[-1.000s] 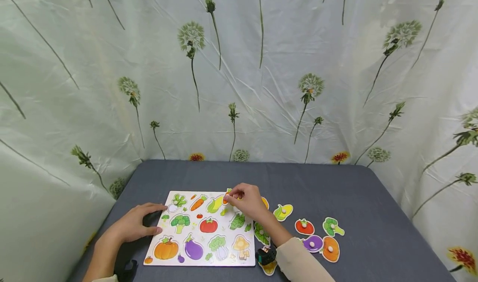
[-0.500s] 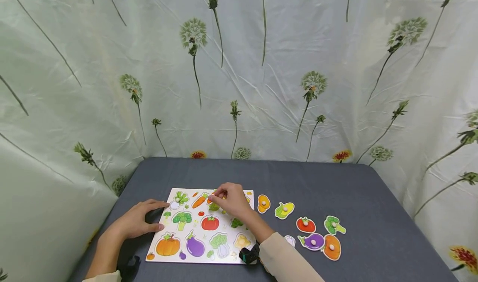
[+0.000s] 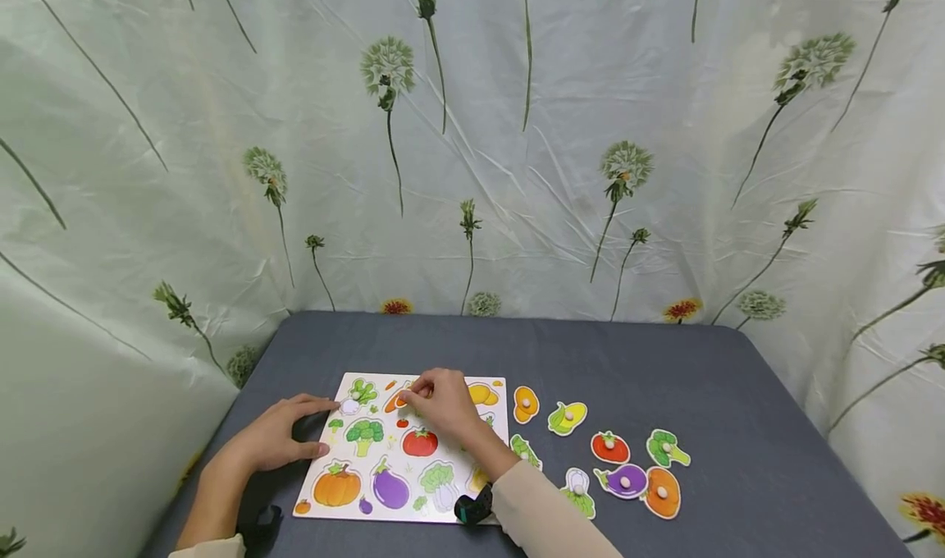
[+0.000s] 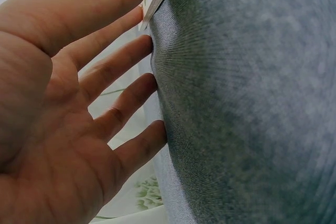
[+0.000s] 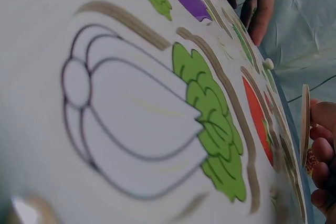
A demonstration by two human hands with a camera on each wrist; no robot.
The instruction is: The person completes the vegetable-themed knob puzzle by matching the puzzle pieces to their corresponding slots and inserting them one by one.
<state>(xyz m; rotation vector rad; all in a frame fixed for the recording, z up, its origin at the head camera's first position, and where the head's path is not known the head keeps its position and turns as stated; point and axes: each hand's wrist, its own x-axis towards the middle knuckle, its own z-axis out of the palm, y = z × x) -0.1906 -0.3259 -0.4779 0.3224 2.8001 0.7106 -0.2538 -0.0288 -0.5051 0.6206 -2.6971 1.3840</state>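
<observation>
Puzzle board, head view: The white puzzle board [image 3: 325, 512] was laid flat on the grey table [image 3: 591, 361], nearer the table's left edge than its right.
Left hand, head view: The left hand [image 3: 276, 435] was spread wide, with index finger and thumb touching the board's left edge and nothing gripped; the board was probably being steadied.
Orange piece, head view: The orange piece [image 3: 401, 403] was pinched narrowly in the right hand [image 3: 446, 402], just at the carrot print [image 3: 390, 402] near the board's far edge. A knob was presumably gripped, though it was hidden by the fingers.
Loose pieces, head view: Between the board and the table's right edge, the corn piece [image 3: 567, 418], tomato piece [image 3: 610, 447], broccoli piece [image 3: 667, 449], eggplant piece [image 3: 623, 482] and pumpkin piece [image 3: 663, 493] were laid picture side up; with knobs uppermost, easy lifting was likely allowed.
Palm, left wrist view: The bare palm was seen, fingers apart, thumb against the board's edge.
Pinched piece, right wrist view: The piece was seen edge-on at the fingertips, seemingly tilted clear of the board; its printed face could not be made out.
</observation>
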